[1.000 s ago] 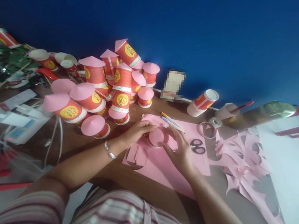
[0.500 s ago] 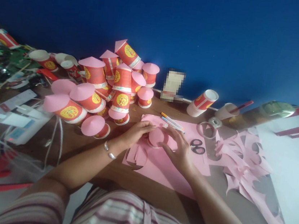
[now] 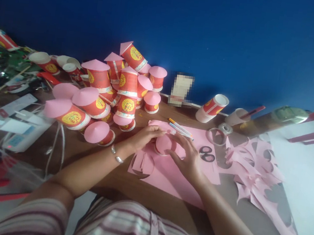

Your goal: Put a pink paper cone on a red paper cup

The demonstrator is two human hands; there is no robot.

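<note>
My left hand (image 3: pixel 145 137) is closed, with thumb and fingertips pinched on the far edge of a piece of pink paper (image 3: pixel 163 144). That paper looks rounded, and its exact shape is partly covered by fingers. Curved around its right side is my right hand (image 3: pixel 189 157), thumb at the near edge and fingertips at the far edge. Both hands work just above a large pink sheet (image 3: pixel 174 180). Small pink cut pieces (image 3: pixel 142 163) lie by my left wrist. Black-handled scissors (image 3: pixel 207 154) rest right of my right hand, and several pens (image 3: pixel 180 130) lie beyond the fingers.
Many red paper cups with pink cone tops (image 3: pixel 129 81) are piled at the left. Right of the sheet lie pink paper scraps (image 3: pixel 257 164), a tape roll (image 3: pixel 217 136) and a bottle (image 3: pixel 274 118). A power strip (image 3: pixel 23 135) with white cables sits at the left.
The view has shifted very slightly. Both hands keep nearly the same position on the pink paper; the left fingertips have edged a little to the right.
</note>
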